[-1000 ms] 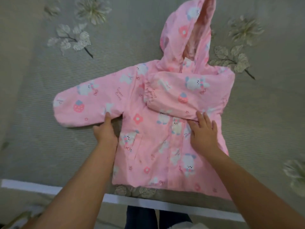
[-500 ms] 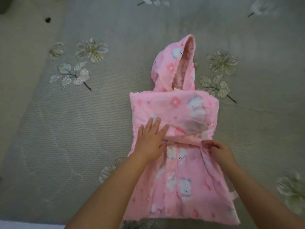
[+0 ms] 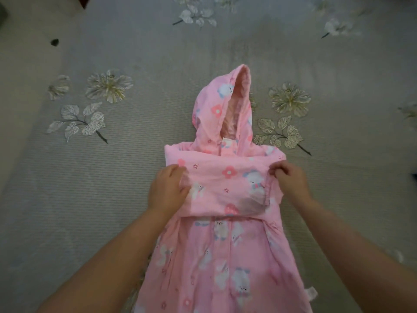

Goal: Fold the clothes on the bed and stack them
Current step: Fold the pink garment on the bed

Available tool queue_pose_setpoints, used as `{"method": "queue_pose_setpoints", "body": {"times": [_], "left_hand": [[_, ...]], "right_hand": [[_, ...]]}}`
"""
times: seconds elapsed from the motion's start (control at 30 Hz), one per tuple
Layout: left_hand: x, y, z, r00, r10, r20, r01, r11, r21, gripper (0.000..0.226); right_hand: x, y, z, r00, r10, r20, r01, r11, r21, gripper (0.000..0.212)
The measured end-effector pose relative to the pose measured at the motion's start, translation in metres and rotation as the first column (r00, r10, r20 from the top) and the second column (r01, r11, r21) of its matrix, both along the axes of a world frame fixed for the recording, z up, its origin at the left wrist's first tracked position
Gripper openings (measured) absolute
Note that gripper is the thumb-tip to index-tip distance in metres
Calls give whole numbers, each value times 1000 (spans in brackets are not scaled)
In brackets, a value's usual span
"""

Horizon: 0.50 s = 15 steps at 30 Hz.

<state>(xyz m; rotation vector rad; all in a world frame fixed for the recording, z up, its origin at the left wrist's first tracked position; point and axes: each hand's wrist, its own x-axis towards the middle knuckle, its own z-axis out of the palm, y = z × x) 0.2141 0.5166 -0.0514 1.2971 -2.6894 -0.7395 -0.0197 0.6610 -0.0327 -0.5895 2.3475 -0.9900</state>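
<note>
Lying flat on the grey flowered bed (image 3: 112,199), the pink hooded jacket (image 3: 225,256) has both sleeves folded across its chest. The left hand (image 3: 168,192) grips the folded sleeve's left end, fingers curled under; the right hand (image 3: 291,181) pinches its right edge.

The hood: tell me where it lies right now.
In the head view the hood lies flat on the bed cover, centre frame, pointing away above the folded sleeves, beside a printed flower on its right.

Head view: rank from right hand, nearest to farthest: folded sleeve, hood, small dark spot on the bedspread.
From the right hand:
1. Folded sleeve, pinched at its right end.
2. Hood, beyond the hand, up and left.
3. Dark spot, far upper left of the bedspread.
</note>
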Motion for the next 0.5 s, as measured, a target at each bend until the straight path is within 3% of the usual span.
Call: {"method": "queue_pose_setpoints", "body": {"times": [0.1,0.23,0.33,0.4,0.43,0.5], "left_hand": [[-2,-16,-10,993,116,16,-117,987,110,73],[-5,-26,-35,990,135,33,-139,970,200,92],[-9,-23,-46,979,201,-14,-192,951,242,93],[-12,-20,-51,969,242,-46,-221,937,271,92],[-12,-20,-53,965,254,-59,-228,933,279,91],[-11,-20,-55,958,276,-73,-243,922,302,90]], "right_hand": [[-14,-51,-2,999,-16,-44,14,999,-48,24],[-34,-116,-19,995,-98,24,98,995,-2,32],[-45,-150,-32,951,-181,251,152,980,130,41],[-46,-164,-38,918,-224,328,178,970,166,23],[-47,-168,-39,913,-224,342,188,973,135,15],[-48,-169,-33,906,-144,397,157,988,-1,28]]}}
